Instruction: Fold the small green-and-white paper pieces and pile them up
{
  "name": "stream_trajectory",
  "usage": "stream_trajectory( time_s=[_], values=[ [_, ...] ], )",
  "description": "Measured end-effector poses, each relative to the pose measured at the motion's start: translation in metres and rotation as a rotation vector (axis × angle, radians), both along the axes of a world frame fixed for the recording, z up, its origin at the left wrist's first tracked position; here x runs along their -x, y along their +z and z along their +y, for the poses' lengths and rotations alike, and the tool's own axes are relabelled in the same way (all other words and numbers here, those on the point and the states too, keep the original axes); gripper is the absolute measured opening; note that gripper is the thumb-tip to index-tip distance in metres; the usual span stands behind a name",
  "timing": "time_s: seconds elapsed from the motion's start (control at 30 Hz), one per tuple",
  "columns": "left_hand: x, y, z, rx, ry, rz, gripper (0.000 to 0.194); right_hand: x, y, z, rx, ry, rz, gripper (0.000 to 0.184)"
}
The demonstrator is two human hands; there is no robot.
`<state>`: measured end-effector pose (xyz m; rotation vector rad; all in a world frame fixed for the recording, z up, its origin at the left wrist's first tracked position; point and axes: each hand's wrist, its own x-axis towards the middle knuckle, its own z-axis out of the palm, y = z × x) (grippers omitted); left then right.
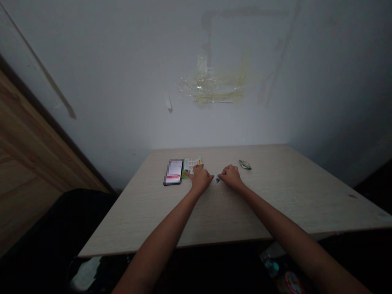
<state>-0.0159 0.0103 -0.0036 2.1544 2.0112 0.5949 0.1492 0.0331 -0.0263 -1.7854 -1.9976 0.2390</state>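
Note:
My left hand (200,179) lies with fingers spread on the near right part of a printed leaflet (192,161) with green edges. Its thumb stretches right, toward a small white-and-blue piece (218,179) on the table. At that piece, my right hand (232,177) has its fingers curled and thumb and fingertip pressed at the piece's right edge. What the piece is cannot be made out. Left of the leaflet rests a phone (173,172) with its screen lit and blurred out.
A crumpled green-and-white packet or paper (245,164) lies right of my right hand. The pale wooden table (214,216) meets a wall (128,81) with old tape (217,92). Dark, cluttered space with a bright round item (293,282) shows below the front edge.

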Motion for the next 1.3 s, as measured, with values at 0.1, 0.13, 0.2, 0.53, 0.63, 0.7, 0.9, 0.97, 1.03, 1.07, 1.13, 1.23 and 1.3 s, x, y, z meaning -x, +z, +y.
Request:
stream_trajectory(
  time_s=[0.1,0.13,0.2,0.53,0.63,0.7,0.9,0.97,1.03,1.07,1.13,1.23,1.3],
  values=[
    [-0.0008,-0.0016,0.0016,-0.012,-0.001,0.008,0.025,0.0007,0.0008,-0.0006,-0.008,-0.009,-0.006,0.028],
    [-0.0008,-0.0022,0.0022,-0.014,-0.006,0.011,0.025,0.0006,0.0006,-0.0009,-0.016,-0.01,-0.005,0.028],
    [0.0001,-0.0034,0.0031,-0.024,-0.018,0.006,0.022,0.0002,-0.0004,-0.0014,-0.031,0.0,-0.001,0.028],
    [0.0054,0.0027,-0.0033,-0.043,-0.123,0.037,0.016,-0.0033,-0.0062,-0.008,-0.106,0.057,0.086,0.021],
    [0.0051,0.0049,-0.0043,-0.052,-0.136,0.064,0.016,-0.0051,-0.0071,-0.0081,-0.087,0.063,0.127,0.019],
    [0.0052,0.0053,-0.0039,-0.046,-0.139,0.055,0.017,-0.0064,-0.007,-0.0079,-0.087,0.067,0.152,0.019],
    [0.0059,0.0045,-0.0015,-0.036,-0.144,0.045,0.018,-0.0076,-0.0036,-0.009,-0.078,0.084,0.159,0.023],
    [0.0056,0.0041,-0.0009,-0.034,-0.148,0.055,0.019,-0.0066,-0.0029,-0.0087,-0.077,0.069,0.145,0.024],
    [0.0049,0.0034,-0.0002,-0.034,-0.157,0.062,0.02,-0.005,-0.0027,-0.0076,-0.061,0.048,0.132,0.026],
    [0.0044,0.0028,0.0002,-0.037,-0.16,0.066,0.021,-0.0041,-0.0027,-0.0068,-0.051,0.04,0.127,0.026],
    [0.0035,0.0018,0.0009,-0.039,-0.162,0.073,0.021,-0.0024,-0.0028,-0.0048,-0.028,0.021,0.122,0.026],
    [0.0027,0.0015,0.0007,-0.033,-0.161,0.079,0.022,0.0,-0.0028,-0.0019,0.003,-0.008,0.125,0.026],
    [0.0029,0.0024,-0.0003,-0.018,-0.156,0.076,0.024,0.001,-0.0025,-0.0007,0.018,-0.015,0.127,0.026]
  ],
)
